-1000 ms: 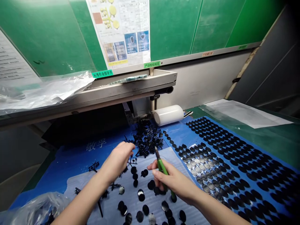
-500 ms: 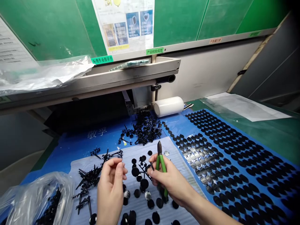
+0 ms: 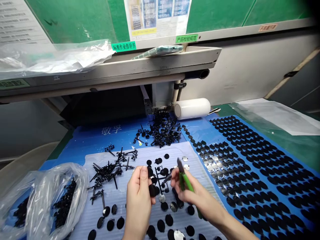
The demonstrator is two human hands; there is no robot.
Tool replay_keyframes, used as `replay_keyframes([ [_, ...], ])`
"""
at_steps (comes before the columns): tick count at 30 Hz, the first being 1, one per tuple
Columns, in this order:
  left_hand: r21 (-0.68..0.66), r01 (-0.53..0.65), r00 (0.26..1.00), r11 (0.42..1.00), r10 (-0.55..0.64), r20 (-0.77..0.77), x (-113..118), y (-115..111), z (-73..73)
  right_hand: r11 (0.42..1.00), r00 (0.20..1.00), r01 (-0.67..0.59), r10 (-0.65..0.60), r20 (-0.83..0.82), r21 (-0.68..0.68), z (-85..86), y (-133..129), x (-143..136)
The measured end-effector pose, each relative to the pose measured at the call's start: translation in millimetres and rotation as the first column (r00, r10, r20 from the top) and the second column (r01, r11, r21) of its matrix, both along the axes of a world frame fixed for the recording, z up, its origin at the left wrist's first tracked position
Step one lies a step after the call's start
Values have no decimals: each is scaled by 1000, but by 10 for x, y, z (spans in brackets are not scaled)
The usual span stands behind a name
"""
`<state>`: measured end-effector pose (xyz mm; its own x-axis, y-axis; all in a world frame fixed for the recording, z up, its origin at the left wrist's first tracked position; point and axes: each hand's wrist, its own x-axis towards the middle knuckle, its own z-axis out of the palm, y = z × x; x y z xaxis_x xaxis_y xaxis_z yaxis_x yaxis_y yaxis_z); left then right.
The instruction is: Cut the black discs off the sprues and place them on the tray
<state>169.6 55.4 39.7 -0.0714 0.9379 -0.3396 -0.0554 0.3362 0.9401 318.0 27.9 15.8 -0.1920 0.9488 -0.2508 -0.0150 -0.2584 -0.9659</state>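
Plastic sprue [image 3: 157, 180]: a small black frame of thin runners with round discs on its ends, being held up just above the grey mat, between the two hands.
Left hand [image 3: 140, 196]: pinching the sprue at its left side, thumb on top, fingers closing narrowly around one disc.
Right hand [image 3: 197, 196]: wrapping around the green-handled cutters [image 3: 183, 176], with the dark tip pointing up and left, just beside the sprue's right side; one fingertip also seems to be steadying a runner.
Handling: the sprue is looking very light, stiff but brittle, with thin runners that would likely snap under a twist; the glossy disc faces are probably easy to scratch or smudge, so holding by the runners or the disc edges seems the safest.
Grey mat [image 3: 100, 213]: lying on the tabletop under the hands, carrying loose black discs [image 3: 169, 220], a few showing a mirror-like side.
Bare runners [image 3: 107, 171]: piling up to the left of the hands, near the mat's far edge.
Uncut sprues [image 3: 162, 130]: lying in a tangled heap farther back, well apart from the hands.
Blue tray [image 3: 200, 131]: sitting to the right, filling with rows of discs.
Plastic bag [image 3: 50, 200]: slumping at the left, holding black scraps.
White roll [image 3: 192, 108]: lying behind the heap.
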Motion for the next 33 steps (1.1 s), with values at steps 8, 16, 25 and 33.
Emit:
replay_keyframes([
  [8,-53,153,983,987,-147,113,3,-116,158,866,805,-460,315,502,195,12,-119,-25],
  [16,-88,173,961,981,-149,233,14,-120,175,825,820,-495,340,460,273,82,-73,-106],
  [25,-150,187,949,971,-139,284,7,-139,182,818,798,-506,325,508,273,128,-52,-135],
  [33,-143,168,955,975,-125,267,-10,-138,144,786,710,-561,295,640,259,42,-73,-101],
])
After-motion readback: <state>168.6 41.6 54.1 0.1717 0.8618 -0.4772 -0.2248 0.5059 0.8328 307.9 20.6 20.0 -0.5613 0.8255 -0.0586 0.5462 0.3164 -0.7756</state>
